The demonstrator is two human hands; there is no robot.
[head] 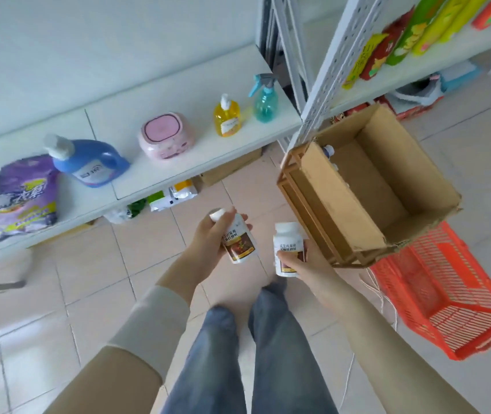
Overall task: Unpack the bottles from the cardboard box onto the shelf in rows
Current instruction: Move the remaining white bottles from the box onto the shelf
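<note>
Currently the left hand [208, 239] reaches forward over the floor [88, 294], its grip curled round a tilted bottle [239, 242] whose cap points toward the shelf [178, 94]. The right hand [304, 264], alongside, grasps an upright bottle [286, 243] just beside the cardboard box [336, 198].

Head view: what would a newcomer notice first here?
The left hand grips a white bottle and the right hand a second bottle, mid-frame above the tiled floor. Right of them sits the open cardboard box, an orange basket lower right; the white shelf at left carries a blue detergent jug.
</note>
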